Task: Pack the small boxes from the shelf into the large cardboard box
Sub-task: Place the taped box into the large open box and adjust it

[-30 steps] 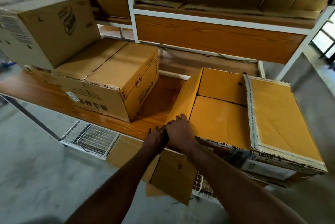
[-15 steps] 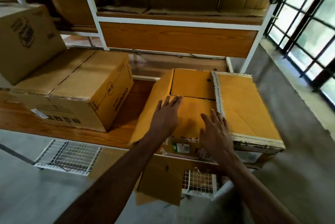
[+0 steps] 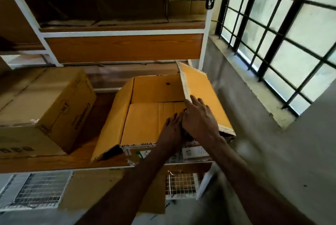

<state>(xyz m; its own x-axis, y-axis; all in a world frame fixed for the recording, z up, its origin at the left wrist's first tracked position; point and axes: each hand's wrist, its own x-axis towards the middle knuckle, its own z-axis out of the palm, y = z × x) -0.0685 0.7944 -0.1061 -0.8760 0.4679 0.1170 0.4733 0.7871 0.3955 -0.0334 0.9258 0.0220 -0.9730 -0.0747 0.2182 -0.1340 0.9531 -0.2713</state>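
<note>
The large cardboard box (image 3: 125, 148) stands on the wooden shelf board (image 3: 45, 163). Its two inner flaps are folded flat over the opening, and its left flap (image 3: 114, 115) slopes outward. The right flap (image 3: 201, 86) is tilted up along its inner edge. My left hand (image 3: 171, 126) lies flat on the near inner flap (image 3: 145, 121), fingers straight. My right hand (image 3: 198, 117) holds the right flap at its inner edge, fingers on top and thumb hidden below. No small boxes are in sight.
A closed printed carton (image 3: 60, 110) sits on the same shelf just left of the box. Flattened cardboard (image 3: 109, 10) fills the upper shelf. Wire baskets (image 3: 36, 192) hang below the shelf board. A barred window (image 3: 283, 33) and a concrete wall are close on the right.
My left hand slid right across the inner flap to meet my right hand. My right hand moved onto the right flap's edge, which now tilts up. The view swung right toward the window.
</note>
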